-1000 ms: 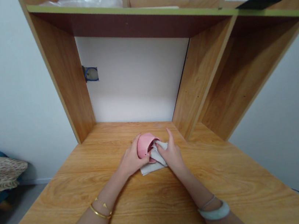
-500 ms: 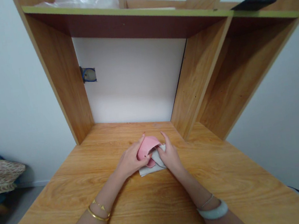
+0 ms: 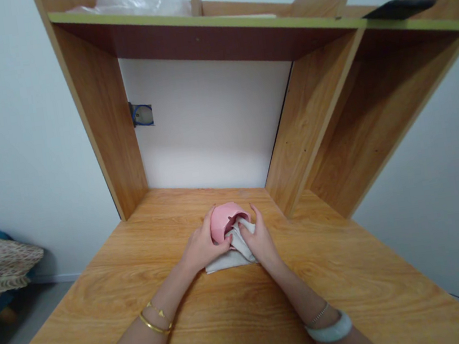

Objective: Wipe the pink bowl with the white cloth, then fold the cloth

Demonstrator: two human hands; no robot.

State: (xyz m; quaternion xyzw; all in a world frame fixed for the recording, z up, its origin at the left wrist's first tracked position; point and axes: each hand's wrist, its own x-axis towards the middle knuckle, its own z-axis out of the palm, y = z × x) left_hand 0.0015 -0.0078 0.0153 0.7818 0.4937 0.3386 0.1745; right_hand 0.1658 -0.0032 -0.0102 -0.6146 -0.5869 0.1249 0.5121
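Note:
A pink, hollow, rounded container [image 3: 222, 218] is tipped so its opening faces me, and a small dark notch shows at its rim. My left hand [image 3: 202, 248] is closed around its left side, thumb along the lower edge. My right hand [image 3: 261, 242] grips a pale grey cloth [image 3: 229, 260], part of which is pushed into the opening. The rest of the cloth hangs below the container onto the desk. What exactly the container is, I cannot tell, and the fingers inside it are hidden.
The wooden desk [image 3: 215, 316] spreads around my hands. Upright panels [image 3: 105, 121] and a shelf [image 3: 211, 41] stand behind it. Clear plastic [image 3: 146, 1] and a dark flat object [image 3: 398, 8] lie on the shelf. A patterned cloth [image 3: 0, 261] drapes something at left.
The pink container has turned so more of its opening faces me. The cloth has shifted in my right hand and spreads further left underneath. The view has moved slightly.

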